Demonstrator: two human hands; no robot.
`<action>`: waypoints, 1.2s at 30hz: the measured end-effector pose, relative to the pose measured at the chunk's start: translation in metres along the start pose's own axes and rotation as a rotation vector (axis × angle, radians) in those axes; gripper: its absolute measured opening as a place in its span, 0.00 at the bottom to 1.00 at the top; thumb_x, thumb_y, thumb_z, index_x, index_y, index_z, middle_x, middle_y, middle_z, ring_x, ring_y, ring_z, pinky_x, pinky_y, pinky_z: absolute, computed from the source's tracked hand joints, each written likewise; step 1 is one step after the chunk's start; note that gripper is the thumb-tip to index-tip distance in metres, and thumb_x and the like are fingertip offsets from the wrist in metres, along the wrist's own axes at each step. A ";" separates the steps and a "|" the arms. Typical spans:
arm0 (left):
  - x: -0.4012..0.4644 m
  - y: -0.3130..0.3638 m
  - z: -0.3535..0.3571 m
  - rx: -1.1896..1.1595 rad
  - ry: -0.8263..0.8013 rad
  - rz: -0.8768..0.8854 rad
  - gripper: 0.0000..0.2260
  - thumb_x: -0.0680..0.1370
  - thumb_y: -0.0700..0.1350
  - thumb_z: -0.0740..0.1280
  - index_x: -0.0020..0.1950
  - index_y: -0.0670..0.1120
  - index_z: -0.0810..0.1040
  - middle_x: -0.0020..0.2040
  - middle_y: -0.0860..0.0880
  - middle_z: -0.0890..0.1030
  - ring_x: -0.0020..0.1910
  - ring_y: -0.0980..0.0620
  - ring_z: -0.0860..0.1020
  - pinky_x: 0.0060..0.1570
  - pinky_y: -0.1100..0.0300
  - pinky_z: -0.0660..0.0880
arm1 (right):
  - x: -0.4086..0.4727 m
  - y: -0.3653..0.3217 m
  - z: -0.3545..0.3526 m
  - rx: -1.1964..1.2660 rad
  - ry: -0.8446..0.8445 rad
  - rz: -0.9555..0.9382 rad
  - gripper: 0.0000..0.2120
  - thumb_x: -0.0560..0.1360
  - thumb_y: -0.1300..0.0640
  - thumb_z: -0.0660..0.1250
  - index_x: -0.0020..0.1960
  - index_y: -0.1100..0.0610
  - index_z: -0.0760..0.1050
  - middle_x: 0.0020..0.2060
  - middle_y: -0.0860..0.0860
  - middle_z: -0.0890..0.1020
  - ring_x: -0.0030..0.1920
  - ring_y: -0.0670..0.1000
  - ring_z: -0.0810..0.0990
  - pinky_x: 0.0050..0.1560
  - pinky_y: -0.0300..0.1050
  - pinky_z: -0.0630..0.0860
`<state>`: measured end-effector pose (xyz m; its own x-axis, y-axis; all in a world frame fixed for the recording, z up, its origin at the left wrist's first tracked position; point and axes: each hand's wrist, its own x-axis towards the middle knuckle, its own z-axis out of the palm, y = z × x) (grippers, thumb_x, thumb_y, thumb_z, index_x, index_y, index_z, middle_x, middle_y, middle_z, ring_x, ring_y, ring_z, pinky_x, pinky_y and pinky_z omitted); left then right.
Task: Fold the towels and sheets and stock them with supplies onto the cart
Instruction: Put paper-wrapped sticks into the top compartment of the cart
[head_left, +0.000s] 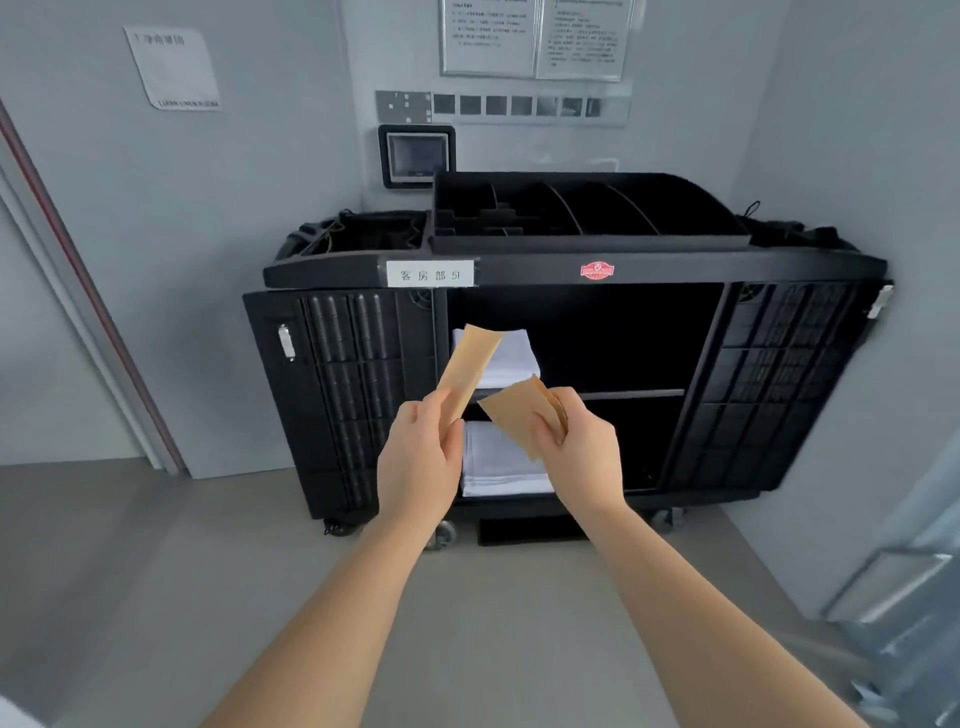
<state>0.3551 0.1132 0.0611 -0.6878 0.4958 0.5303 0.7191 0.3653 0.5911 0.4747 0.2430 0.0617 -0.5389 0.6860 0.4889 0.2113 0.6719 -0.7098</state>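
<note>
The left hand (418, 457) pinches one thin tan paper packet (470, 366) by its lower end, the right hand (574, 441) clamps a small stack of packets (519, 410) just beside it, light, flimsy, best gripped flat, with the cart (571, 270) beyond both.

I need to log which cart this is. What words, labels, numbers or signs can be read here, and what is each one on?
"客房部 5F": white label on the top front rail of the black cart; the last character is partly blurred.
Red badge on the same rail: too small to read.
Paper sheet on the left wall: blurred, unreadable.
Framed notices on the back wall: blurred, unreadable.
Brown packets held by the left hand and right hand: no print visible.
</note>
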 end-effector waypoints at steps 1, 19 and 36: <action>0.018 0.000 0.012 0.003 0.008 0.010 0.15 0.81 0.47 0.62 0.68 0.49 0.70 0.53 0.50 0.75 0.43 0.52 0.75 0.40 0.54 0.76 | 0.021 0.009 0.004 0.003 0.007 -0.013 0.02 0.77 0.50 0.61 0.47 0.48 0.70 0.33 0.47 0.78 0.34 0.51 0.77 0.30 0.49 0.73; 0.323 -0.001 0.136 0.037 0.167 0.060 0.14 0.81 0.47 0.61 0.66 0.48 0.71 0.53 0.50 0.76 0.42 0.54 0.74 0.38 0.60 0.71 | 0.351 0.095 0.049 0.083 0.022 -0.160 0.07 0.76 0.52 0.63 0.48 0.41 0.68 0.35 0.44 0.79 0.35 0.47 0.78 0.34 0.49 0.76; 0.568 -0.057 0.208 -0.106 0.168 0.219 0.15 0.81 0.46 0.63 0.68 0.47 0.73 0.58 0.51 0.77 0.49 0.59 0.74 0.46 0.71 0.67 | 0.584 0.101 0.143 0.106 0.004 -0.360 0.09 0.77 0.52 0.67 0.57 0.45 0.74 0.42 0.41 0.82 0.43 0.39 0.80 0.42 0.38 0.80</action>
<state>-0.0556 0.5375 0.2025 -0.5308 0.4133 0.7399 0.8437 0.1756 0.5073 0.0643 0.6712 0.2032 -0.5605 0.4124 0.7182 -0.0766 0.8377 -0.5408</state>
